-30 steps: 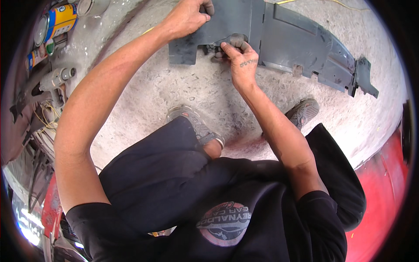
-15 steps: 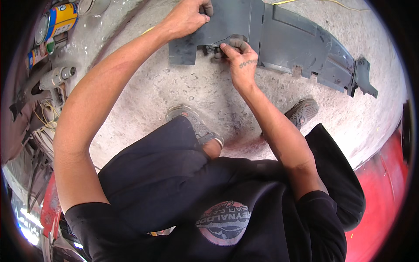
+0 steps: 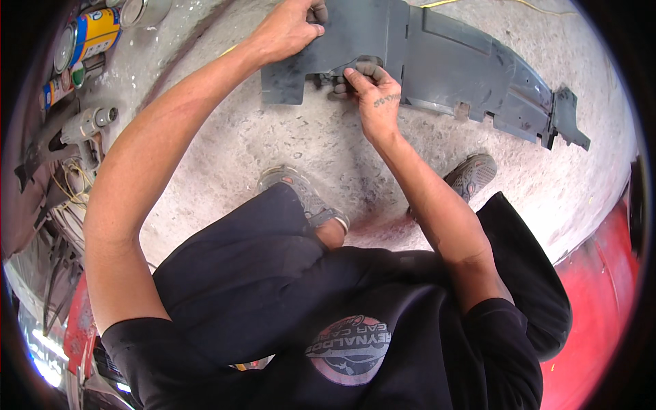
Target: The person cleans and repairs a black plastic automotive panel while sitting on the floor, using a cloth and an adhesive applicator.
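Note:
A long dark grey plastic panel point(image 3: 451, 68), jointed in sections and notched along its near edge, lies across the floor at the top of the view. My left hand point(image 3: 298, 29) is closed on the panel's left part, its fingers curled and partly hidden. At a notch in the near edge, my right hand point(image 3: 373, 85) pinches with thumb and fingers, some of them reaching under the panel. A thin dark line runs from the notch toward these fingers; whether it is a crack or a wire I cannot make out.
Paint cans point(image 3: 94, 34) stand on the floor at the upper left. Below them lie a grey tool point(image 3: 89, 123) and tangled cords point(image 3: 68, 181). A yellow cord point(image 3: 506, 3) passes behind the panel. At the lower right is a red painted surface point(image 3: 594, 294). My feet rest on the rough concrete floor point(image 3: 225, 157).
The panel sits very slightly farther left in the view, along with both hands. Their grips look the same.

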`<state>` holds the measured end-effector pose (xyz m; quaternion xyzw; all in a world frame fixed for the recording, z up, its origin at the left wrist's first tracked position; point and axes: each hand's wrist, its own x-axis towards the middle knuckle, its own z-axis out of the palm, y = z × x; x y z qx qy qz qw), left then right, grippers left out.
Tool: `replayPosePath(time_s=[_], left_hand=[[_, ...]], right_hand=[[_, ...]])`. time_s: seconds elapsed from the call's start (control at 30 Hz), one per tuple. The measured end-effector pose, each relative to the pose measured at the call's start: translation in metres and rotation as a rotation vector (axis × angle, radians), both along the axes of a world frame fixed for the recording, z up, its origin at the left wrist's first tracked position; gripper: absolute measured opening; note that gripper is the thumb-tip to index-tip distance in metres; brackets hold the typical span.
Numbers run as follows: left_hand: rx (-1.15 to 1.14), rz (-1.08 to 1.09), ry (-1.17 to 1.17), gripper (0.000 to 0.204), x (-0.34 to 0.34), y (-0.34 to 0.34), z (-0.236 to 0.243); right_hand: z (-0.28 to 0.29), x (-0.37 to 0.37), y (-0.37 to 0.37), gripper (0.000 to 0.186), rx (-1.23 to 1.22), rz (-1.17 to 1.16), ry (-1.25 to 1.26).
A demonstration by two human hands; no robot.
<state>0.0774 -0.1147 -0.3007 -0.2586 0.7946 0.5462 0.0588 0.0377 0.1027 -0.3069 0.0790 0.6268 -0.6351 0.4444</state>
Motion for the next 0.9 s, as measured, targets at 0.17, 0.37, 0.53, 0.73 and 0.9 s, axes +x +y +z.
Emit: replayPosePath(time_s=[0.17,0.37,0.53,0.73,0.9], left_hand=[[-0.016,-0.021,-0.022,0.014,0.001,-0.001,0.002],[-0.013,-0.018,0.014,0.015,0.004,-0.001,0.000],[0.019,0.007,0.083,0.018,0.009,-0.001,-0.004],[0.050,0.028,-0.001,0.021,0.012,-0.002,-0.003],[0.105,0.061,0.010,0.023,0.015,0.000,-0.007]], right_hand=[[0.003,0.001,0.004,0.012,0.017,0.007,-0.010],[0.003,0.006,0.009,0.014,0.044,0.014,-0.017],[0.001,0.007,0.010,0.016,0.042,0.048,-0.011],[0.003,0.008,0.009,0.014,0.028,0.035,-0.021],[0.002,0.008,0.008,0.014,0.021,0.028,-0.019]])
